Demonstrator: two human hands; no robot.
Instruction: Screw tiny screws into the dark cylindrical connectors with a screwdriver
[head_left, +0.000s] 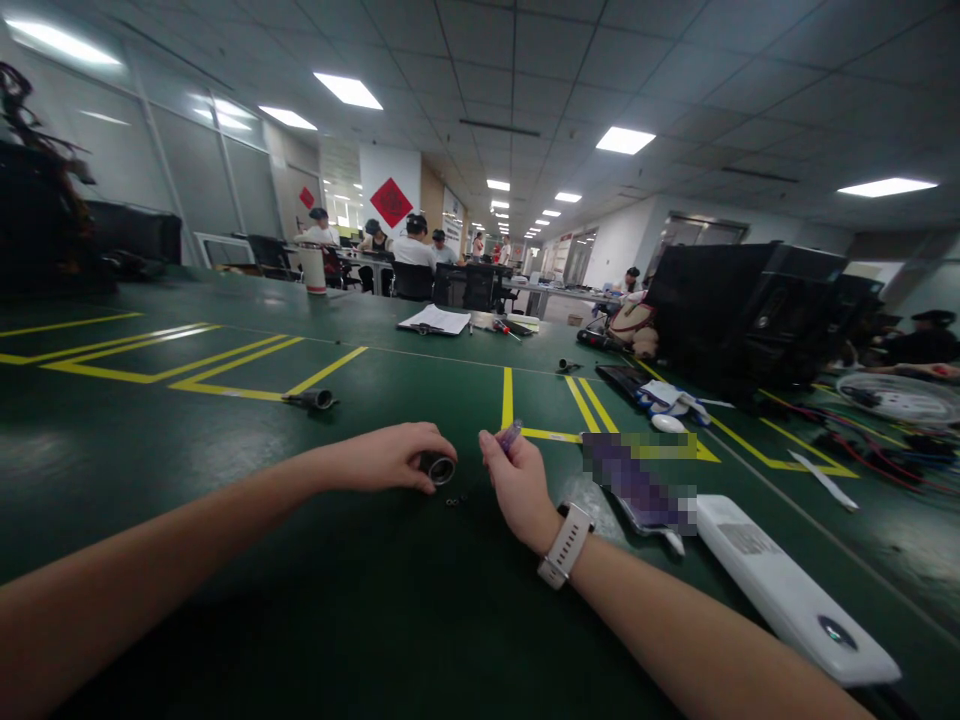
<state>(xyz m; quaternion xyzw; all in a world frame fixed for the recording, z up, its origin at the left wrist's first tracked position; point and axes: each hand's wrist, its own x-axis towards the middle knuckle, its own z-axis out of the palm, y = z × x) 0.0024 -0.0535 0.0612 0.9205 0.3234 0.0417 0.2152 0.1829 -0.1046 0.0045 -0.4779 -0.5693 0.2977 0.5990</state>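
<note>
My left hand [401, 455] is closed round a short dark cylinder [441, 470], whose open round end with a lighter rim faces me. Close to it on the right, my right hand [517, 485] pinches a small translucent purplish piece [512, 434] between thumb and fingers; its exact kind is unclear. On the green table [360, 590], just below and between the hands, lie several tiny dark parts [452, 501], perhaps rings or nuts. A second dark hollow cylindrical part [315, 399] rests on its side beyond my left forearm.
Right of my right hand lie a phone-like slab [637, 485], partly pixelated, and a long white device [787, 585]. Farther back are a clipboard with paper [435, 319], a screwdriver [504, 327], a paper cup [313, 270] and a black case [739, 310]. People sit at distant tables.
</note>
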